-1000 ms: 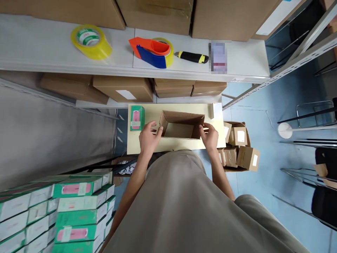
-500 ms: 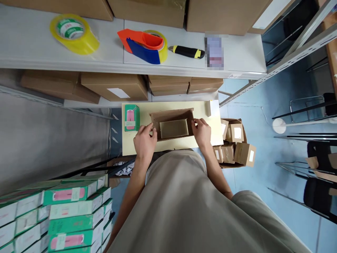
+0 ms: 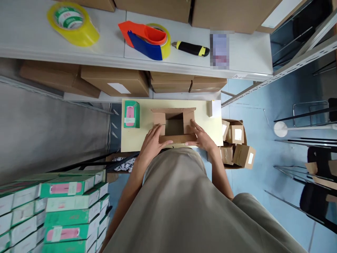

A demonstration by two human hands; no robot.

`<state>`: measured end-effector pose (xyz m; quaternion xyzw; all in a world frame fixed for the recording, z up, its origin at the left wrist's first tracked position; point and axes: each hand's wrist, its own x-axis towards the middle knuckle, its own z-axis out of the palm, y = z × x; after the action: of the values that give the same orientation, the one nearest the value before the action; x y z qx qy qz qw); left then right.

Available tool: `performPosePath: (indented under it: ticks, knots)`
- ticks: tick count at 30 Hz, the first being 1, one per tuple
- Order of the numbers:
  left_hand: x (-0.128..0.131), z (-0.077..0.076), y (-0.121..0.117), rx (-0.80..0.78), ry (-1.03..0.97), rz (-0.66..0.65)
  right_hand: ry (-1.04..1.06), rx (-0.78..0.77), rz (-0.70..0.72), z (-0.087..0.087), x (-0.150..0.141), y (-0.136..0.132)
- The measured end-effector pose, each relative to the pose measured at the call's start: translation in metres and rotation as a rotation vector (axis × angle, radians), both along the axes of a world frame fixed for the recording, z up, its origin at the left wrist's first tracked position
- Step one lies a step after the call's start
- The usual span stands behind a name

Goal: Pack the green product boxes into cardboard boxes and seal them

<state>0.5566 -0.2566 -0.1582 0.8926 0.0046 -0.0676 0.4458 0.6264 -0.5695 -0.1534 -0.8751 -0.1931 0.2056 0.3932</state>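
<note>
1. Because the top edge of the frame crops the large brown cartons (image 3: 155,8), their full height is lost; a pixelated patch (image 3: 220,50) at upper right hides whatever lies under it, and the green boxes (image 3: 71,214) run off the lower left.
2. Across the middle stands a pale yellow table (image 3: 134,140), with a green box (image 3: 131,114) at its left and a white box (image 3: 215,108) at its upper right corner.
3. On the grey shelf (image 3: 247,49) above lie a tape roll (image 3: 86,33), a tape dispenser (image 3: 144,42) and a cutter (image 3: 192,48); blue floor (image 3: 258,105) fills much of the right.
4. At frame centre, the open carton (image 3: 173,127) sits on the table between the hands, side flaps folded inward.
5. Left hand (image 3: 153,140): half open, fingers on the left flap, thumb spread along the near flap.
6. Right hand (image 3: 202,138): likewise half open, fingers at the right flap, thumb on the near one; neither is closed round the cardboard.
</note>
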Motion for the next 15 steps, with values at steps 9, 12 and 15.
performPosePath:
  ticks: [9,12,15]
  knots:
    - [0.030,-0.010,0.023,-0.017,0.086,0.032,-0.114,-0.089,-0.272,-0.003,0.019,0.015]
    - [0.044,-0.013,0.019,0.005,0.021,0.184,-0.181,-0.153,-0.383,-0.013,0.026,0.023]
    - [0.056,-0.012,0.010,0.050,-0.120,0.303,-0.207,-0.201,-0.331,-0.026,0.031,0.025]
